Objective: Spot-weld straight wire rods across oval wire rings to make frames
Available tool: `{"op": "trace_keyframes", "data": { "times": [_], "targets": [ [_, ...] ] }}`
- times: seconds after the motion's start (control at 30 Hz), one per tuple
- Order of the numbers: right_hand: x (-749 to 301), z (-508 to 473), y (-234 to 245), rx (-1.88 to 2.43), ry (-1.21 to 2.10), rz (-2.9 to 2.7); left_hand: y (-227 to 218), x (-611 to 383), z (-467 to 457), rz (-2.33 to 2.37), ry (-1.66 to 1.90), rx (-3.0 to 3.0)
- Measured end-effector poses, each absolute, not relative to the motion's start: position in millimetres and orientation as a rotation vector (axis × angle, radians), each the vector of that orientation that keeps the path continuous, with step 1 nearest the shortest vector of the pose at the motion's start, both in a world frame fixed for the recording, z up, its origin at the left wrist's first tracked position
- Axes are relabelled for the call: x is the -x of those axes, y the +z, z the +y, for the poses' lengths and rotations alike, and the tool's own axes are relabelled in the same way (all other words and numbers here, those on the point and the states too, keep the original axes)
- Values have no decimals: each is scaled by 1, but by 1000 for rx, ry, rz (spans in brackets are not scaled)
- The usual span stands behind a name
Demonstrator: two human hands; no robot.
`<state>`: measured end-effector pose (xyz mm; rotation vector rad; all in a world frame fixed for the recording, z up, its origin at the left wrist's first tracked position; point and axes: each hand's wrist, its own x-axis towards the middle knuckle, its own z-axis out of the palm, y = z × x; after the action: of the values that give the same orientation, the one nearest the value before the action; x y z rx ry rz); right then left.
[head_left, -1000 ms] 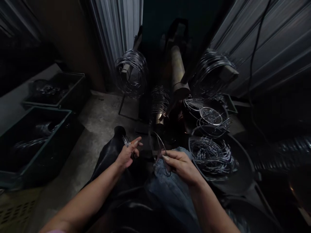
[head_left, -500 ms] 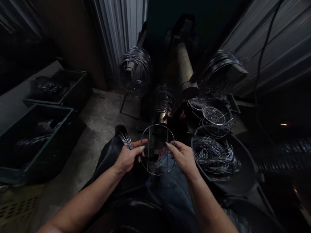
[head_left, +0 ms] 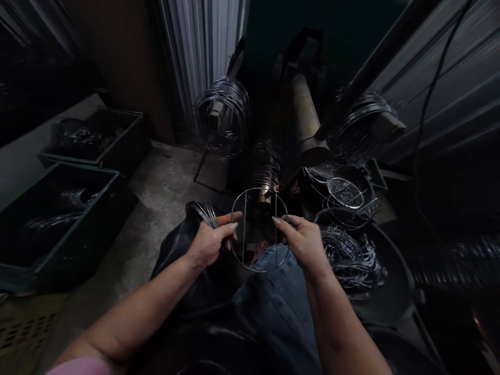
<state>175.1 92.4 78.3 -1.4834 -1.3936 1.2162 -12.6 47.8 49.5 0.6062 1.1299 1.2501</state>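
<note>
A thin round wire ring (head_left: 233, 208) with two straight wires across it is held upright between both hands. My left hand (head_left: 213, 237) pinches its left edge between thumb and fingers, and also grips a bundle of metal wires (head_left: 205, 213) that sticks up behind the thumb. My right hand (head_left: 302, 239) pinches the ring's right side near the second cross wire. Just beyond the ring's top edge is a machine's brass-coloured cylindrical tip (head_left: 264, 194). A stack of wire rings (head_left: 265, 161) sits behind that tip.
Wire coils hang on a left arm (head_left: 222, 117) and a right arm (head_left: 363, 122). A thick metal cylinder (head_left: 307, 114) points toward me. At right, a round basin (head_left: 404, 260) holds tangled wire pieces (head_left: 351, 260). Green crates (head_left: 113, 179) and a yellow perforated crate (head_left: 31, 323) stand at left.
Both hands have raised the wire ring slightly, bringing its top edge up near the brass-coloured tip. The whole view has shifted a little. Both grips stay the same.
</note>
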Motion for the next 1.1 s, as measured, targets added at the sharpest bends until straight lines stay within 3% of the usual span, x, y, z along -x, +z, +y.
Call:
{"op": "trace_keyframes", "data": {
  "times": [0.53, 1.1],
  "targets": [
    [-178, 104, 83, 1444, 1354, -1228, 59, 9, 52, 1102, 1203, -590],
    [-198, 56, 54, 1458, 1250, -1032, 62, -16, 64, 1217, 1140, -756]
  ]
}}
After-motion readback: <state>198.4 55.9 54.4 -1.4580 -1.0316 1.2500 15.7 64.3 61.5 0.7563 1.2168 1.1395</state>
